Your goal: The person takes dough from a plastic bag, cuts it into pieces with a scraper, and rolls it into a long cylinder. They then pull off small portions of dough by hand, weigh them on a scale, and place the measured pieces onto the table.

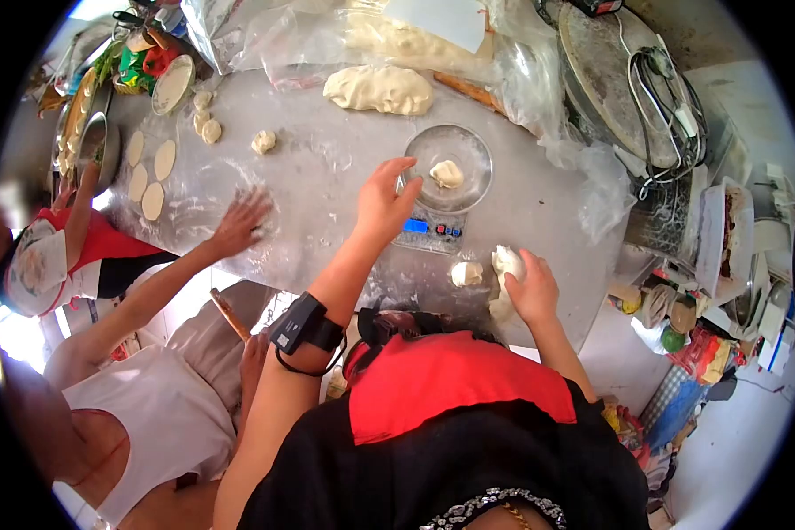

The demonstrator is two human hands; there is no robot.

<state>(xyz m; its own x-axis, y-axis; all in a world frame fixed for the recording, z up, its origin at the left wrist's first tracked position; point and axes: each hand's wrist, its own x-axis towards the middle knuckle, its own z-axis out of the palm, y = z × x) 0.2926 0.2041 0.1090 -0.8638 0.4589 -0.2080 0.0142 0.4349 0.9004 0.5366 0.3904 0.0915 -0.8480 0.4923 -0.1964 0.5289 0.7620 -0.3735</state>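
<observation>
Counter [327, 194]: grey top, dusted with flour, crowded along its far edge.

Left hand [384, 199]: reaches out over the middle of the counter. The grip is released, fingers spread, and it holds nothing. The fingertips are at the near rim of the glass bowl [479, 141]; I cannot tell whether they touch it. A black wrist device [305, 325] is strapped to that forearm.

Glass bowl: clear and round, standing on the digital scale [428, 231], whose display glows blue. One dough piece [448, 174] lies inside it.

Right hand [536, 290]: at the near edge of the counter, with the grip closed around a dough lump [506, 262]. The lump is white and pulled long, and its lower end hangs below the fingers.

Small dough ball [466, 274]: on the counter just beside the lump, in front of the scale.

Large dough mass [380, 88]: at the far edge, beyond the bowl, just beside the clear plastic bags [265, 40].

Loose dough balls [208, 124]: toward the far left corner. Flat dough discs [150, 172] lie in a row at the left edge.

Co-worker's hand [238, 225]: pressed flat on the counter at the left, well apart from the scale.

Round griddle [609, 71]: off the right end, with a cable coiled on it.
</observation>
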